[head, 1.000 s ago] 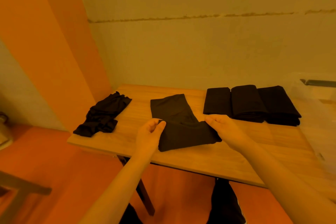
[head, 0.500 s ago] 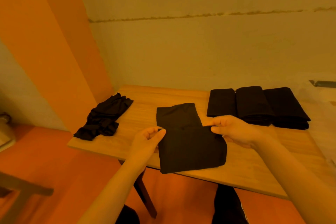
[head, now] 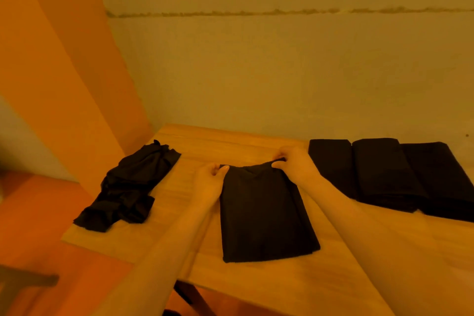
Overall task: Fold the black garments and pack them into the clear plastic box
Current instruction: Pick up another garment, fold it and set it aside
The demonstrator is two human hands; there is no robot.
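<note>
A black garment (head: 261, 213) lies folded into a long rectangle in the middle of the wooden table (head: 195, 233). My left hand (head: 209, 179) pinches its far left corner. My right hand (head: 295, 164) pinches its far right corner. A crumpled black garment (head: 128, 187) lies at the table's left end. Three folded black garments (head: 384, 174) sit side by side at the right. The clear plastic box is out of view.
The table stands against a pale wall (head: 282, 72), with an orange panel (head: 64, 72) to the left. The near table edge runs below my forearms. Orange floor (head: 38, 226) lies left of the table.
Both hands carried the near fold of the garment away from me and laid it over the far part. The garment now lies as one longer rectangle. The view moved closer.
</note>
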